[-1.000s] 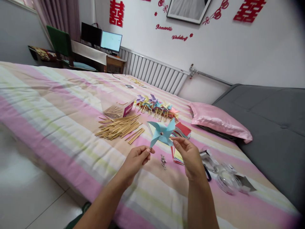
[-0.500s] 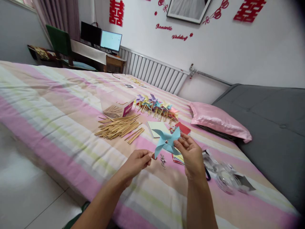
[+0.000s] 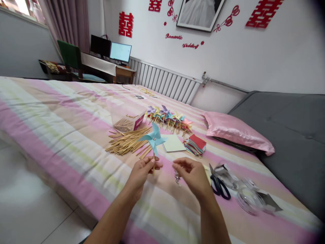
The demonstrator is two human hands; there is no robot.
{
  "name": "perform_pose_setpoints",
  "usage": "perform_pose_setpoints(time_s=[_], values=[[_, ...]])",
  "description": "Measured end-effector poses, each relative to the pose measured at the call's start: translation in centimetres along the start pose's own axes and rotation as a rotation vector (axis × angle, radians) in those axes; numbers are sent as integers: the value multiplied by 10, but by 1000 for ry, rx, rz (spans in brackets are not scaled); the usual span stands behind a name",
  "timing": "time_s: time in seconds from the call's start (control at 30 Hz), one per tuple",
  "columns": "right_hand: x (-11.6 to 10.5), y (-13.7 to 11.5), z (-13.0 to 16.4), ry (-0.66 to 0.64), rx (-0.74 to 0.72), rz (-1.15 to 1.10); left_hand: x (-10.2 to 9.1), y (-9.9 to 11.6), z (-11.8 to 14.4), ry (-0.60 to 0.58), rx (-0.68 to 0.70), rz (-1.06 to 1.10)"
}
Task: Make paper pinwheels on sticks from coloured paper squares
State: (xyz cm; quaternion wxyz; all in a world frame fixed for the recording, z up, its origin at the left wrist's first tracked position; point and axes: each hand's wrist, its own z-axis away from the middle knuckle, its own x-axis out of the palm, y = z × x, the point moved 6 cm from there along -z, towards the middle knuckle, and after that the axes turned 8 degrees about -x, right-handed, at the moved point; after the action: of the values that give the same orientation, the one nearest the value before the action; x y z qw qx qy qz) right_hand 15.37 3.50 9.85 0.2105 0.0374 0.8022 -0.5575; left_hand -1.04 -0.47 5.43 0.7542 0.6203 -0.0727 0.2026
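My left hand [image 3: 144, 171] is closed around the thin wooden stick of a light blue paper pinwheel [image 3: 153, 138], which stands upright above the fingers. To its right, my right hand [image 3: 193, 174] is apart from the pinwheel, fingers loosely bent and nothing visible in them. Just below its fingertips lies a small pile of silvery pins [image 3: 177, 178], partly covered by the hand. Behind my left hand many wooden sticks [image 3: 127, 141] lie in a loose heap. A pale paper stack [image 3: 174, 143] and a colored paper stack [image 3: 195, 145] topped with red lie beyond my right hand.
Finished pinwheels [image 3: 169, 117] lie in a row farther back, beside a clear box [image 3: 127, 122] holding more sticks. Dark-handled scissors [image 3: 219, 184] and clear plastic packaging [image 3: 250, 198] lie at the right. A pink pillow [image 3: 236, 132] rests against the grey headboard [image 3: 284, 118].
My right hand has let go of the pinwheel's blades and moved down toward the pins. My left hand has shifted left, turning the pinwheel upright. The view has tilted slightly.
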Motion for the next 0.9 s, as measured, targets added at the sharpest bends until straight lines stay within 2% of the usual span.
perform_pose_setpoints(time_s=[0.03,0.07,0.2,0.3,0.4,0.53,0.6,0.77,0.9], values=[[14,1,2,-115,20,9,-2,1,-1,7,10,-5],[25,1,3,-166,26,-2,-3,2,-1,15,20,-8],[58,2,3,-230,77,-194,-5,5,-5,39,41,-9],[67,5,1,-186,131,-313,-5,5,-8,12,30,8],[72,9,1,-191,186,-336,-6,5,-8,-5,3,50],[76,12,2,-196,176,-342,-7,11,-4,-21,-13,92],[76,15,2,-178,181,-327,-13,18,-3,42,36,108],[76,19,2,-149,211,-305,-43,31,-2,330,134,123],[77,20,2,-145,211,-270,-51,29,-1,368,113,71]])
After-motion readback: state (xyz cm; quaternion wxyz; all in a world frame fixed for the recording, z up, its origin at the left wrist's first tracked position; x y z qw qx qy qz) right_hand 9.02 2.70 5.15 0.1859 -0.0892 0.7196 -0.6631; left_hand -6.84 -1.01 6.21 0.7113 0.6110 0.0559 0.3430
